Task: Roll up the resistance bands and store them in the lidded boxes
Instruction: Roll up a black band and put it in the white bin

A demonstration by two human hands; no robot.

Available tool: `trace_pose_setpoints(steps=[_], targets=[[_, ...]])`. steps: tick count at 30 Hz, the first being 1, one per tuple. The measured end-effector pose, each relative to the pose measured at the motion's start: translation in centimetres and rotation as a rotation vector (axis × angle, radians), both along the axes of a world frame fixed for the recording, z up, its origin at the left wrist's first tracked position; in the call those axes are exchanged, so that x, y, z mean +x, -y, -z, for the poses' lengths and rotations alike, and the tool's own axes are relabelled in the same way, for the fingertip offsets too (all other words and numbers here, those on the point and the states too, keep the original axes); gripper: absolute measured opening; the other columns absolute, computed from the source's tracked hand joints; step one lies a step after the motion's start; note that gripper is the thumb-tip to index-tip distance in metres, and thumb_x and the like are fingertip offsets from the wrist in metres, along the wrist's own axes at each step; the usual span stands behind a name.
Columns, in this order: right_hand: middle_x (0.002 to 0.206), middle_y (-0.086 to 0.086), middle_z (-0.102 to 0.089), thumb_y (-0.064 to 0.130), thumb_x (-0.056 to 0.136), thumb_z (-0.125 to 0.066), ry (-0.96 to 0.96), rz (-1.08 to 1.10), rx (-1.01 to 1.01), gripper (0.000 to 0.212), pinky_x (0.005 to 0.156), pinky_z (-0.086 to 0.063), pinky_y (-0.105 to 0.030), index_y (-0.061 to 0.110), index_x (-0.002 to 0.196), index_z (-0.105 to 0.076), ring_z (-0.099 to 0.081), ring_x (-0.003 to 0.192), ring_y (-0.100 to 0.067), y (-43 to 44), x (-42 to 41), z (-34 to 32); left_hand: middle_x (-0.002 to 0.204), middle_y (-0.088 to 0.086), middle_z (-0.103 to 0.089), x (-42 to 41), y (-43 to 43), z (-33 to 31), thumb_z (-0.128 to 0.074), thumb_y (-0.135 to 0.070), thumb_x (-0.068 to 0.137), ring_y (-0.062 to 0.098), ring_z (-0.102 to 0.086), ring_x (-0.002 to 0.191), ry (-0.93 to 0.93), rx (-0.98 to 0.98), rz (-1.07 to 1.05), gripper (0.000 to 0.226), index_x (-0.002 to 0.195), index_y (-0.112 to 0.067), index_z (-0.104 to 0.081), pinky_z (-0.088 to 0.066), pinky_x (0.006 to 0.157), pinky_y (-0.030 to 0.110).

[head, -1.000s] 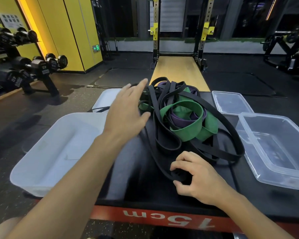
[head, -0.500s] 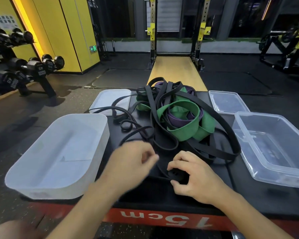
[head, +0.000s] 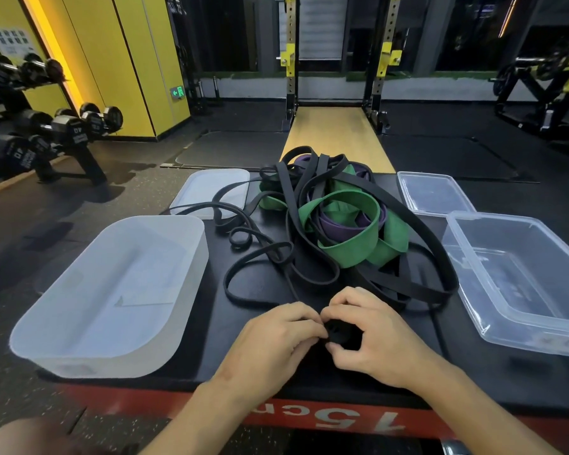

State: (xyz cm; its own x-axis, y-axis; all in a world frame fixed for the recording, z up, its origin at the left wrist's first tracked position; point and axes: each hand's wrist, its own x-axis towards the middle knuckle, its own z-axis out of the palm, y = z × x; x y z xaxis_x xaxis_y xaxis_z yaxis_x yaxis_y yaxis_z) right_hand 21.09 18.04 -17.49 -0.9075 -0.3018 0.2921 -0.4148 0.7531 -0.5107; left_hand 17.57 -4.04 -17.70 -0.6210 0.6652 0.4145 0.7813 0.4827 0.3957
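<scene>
A tangled pile of black bands (head: 312, 267), wide green bands (head: 349, 244) and a purple band (head: 339, 229) lies mid-platform. At its near edge sits a small black roll (head: 340, 334), one end of a black band. My left hand (head: 273, 346) and my right hand (head: 372, 339) pinch this roll from either side, fingers curled round it. A frosted white box (head: 66, 343) stands open at the left, a clear box (head: 539, 316) at the right. Their lids, white (head: 211, 185) and clear (head: 431, 192), lie flat behind them.
All of this rests on a black platform (head: 184, 359) with a red front edge marked 15cm. A dumbbell rack (head: 46, 133) stands far left, a squat rack (head: 335, 60) with a wooden floor strip straight ahead, another machine (head: 546, 80) far right.
My left hand drew back from over the far side of the pile and came down to the black roll, joining my right hand, which stayed on it.
</scene>
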Motion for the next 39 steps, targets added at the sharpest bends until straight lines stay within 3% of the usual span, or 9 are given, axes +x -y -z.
trace_pose_setpoints(steps=[7,12,16,20,22,28,32,39], targets=[[0.109,0.024,-0.057,0.039,0.078,-0.075,0.011,-0.004,-0.039,0.04,0.091,-0.047,-0.021,0.035,0.117,-0.067,-0.056,0.108,-0.008,-0.2,0.1,-0.1,0.12,-0.02,-0.06,-1.0,0.5,-0.3,-0.065,-0.021,0.099,-0.003,-0.061,0.105,0.028,0.006,0.098,0.025,0.12,-0.03,-0.075,-0.053,0.085,0.019],[0.112,0.022,-0.058,0.036,0.076,-0.077,0.088,0.018,-0.11,0.047,0.095,-0.048,-0.022,0.043,0.116,-0.053,-0.057,0.113,-0.008,-0.3,0.6,-0.6,0.123,-0.019,-0.06,-1.1,0.4,0.1,-0.061,-0.026,0.1,-0.002,-0.06,0.1,0.005,-0.006,0.112,0.025,0.119,-0.03,-0.076,-0.055,0.081,0.025],[0.104,0.027,-0.05,0.044,0.078,-0.069,-0.036,0.022,0.048,0.034,0.085,-0.047,-0.021,0.036,0.108,-0.056,-0.053,0.103,-0.002,0.5,1.0,-0.8,0.119,-0.017,-0.062,-0.9,0.3,0.1,-0.055,-0.031,0.1,0.001,-0.062,0.098,-0.027,0.001,0.107,0.028,0.118,-0.03,-0.077,-0.057,0.079,0.028],[0.089,0.021,-0.043,0.08,0.071,-0.066,-0.076,0.19,0.179,0.053,0.071,-0.039,-0.016,0.036,0.095,-0.051,-0.046,0.088,0.0,0.8,0.9,-0.7,0.116,-0.017,-0.063,-0.9,0.3,-0.1,-0.054,-0.03,0.1,0.001,-0.062,0.101,-0.001,-0.009,0.105,0.029,0.118,-0.029,-0.077,-0.057,0.081,0.027],[0.078,0.017,-0.042,0.083,0.071,-0.064,-0.014,0.205,0.185,0.053,0.063,-0.035,-0.017,0.036,0.091,-0.049,-0.046,0.081,0.001,0.9,0.8,-0.7,0.117,-0.018,-0.062,-1.0,0.3,-0.2,-0.055,-0.03,0.101,-0.001,-0.062,0.102,0.021,-0.008,0.103,0.029,0.119,-0.029,-0.077,-0.055,0.084,0.024],[0.078,0.016,-0.045,0.081,0.073,-0.059,0.037,0.169,0.154,0.052,0.064,-0.035,-0.017,0.036,0.1,-0.058,-0.048,0.084,-0.001,0.6,0.6,-0.7,0.116,-0.022,-0.062,-0.9,0.4,-0.1,-0.065,-0.027,0.099,0.001,-0.063,0.106,0.179,0.084,0.063,0.021,0.114,-0.029,-0.079,-0.054,0.089,0.027],[0.083,0.017,-0.044,0.086,0.074,-0.053,0.071,0.119,0.16,0.058,0.067,-0.034,-0.015,0.039,0.107,-0.059,-0.047,0.089,0.001,0.2,0.4,-1.1,0.107,-0.021,-0.06,-1.0,0.0,-0.3,-0.069,-0.031,0.098,0.01,-0.064,0.099,0.251,0.135,0.007,0.012,0.103,-0.029,-0.079,-0.054,0.084,0.031],[0.096,0.03,-0.04,0.079,0.082,-0.056,0.095,0.022,0.259,0.058,0.076,-0.035,-0.013,0.038,0.123,-0.058,-0.042,0.097,0.007,0.0,-0.2,-2.0,0.102,-0.017,-0.054,-0.9,-0.1,-0.5,-0.073,-0.041,0.093,0.008,-0.061,0.093,0.295,0.14,-0.075,0.009,0.089,-0.034,-0.069,-0.053,0.079,0.034]])
